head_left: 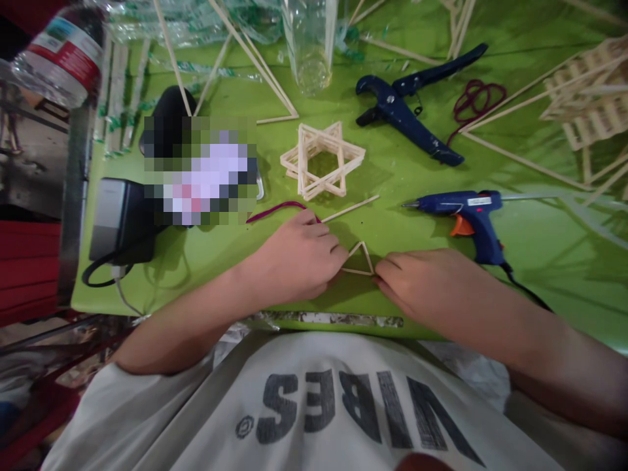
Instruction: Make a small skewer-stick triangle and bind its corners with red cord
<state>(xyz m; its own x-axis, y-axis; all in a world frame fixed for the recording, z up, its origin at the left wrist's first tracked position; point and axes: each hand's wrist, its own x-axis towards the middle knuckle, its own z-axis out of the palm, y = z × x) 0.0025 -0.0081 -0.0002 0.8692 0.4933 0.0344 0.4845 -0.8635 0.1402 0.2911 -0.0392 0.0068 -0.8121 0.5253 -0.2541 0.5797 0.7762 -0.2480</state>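
A small triangle of thin wooden sticks (362,260) lies on the green table (402,229) near its front edge. My left hand (299,258) is curled, its fingertips pinching the triangle's left corner. My right hand (426,284) is also closed, pinching the triangle's right corner. A loose stick (349,209) lies just beyond my left hand. Farther back sits a finished star of stacked sticks (321,160).
A blue glue gun (464,212) lies right of the triangle, its cord running past my right wrist. Blue cutters (412,104) and a dark red cord (475,98) lie behind. Long sticks and a stick frame (589,98) fill the back right. A black adapter (120,219) sits left, a bottle (63,52) at far left.
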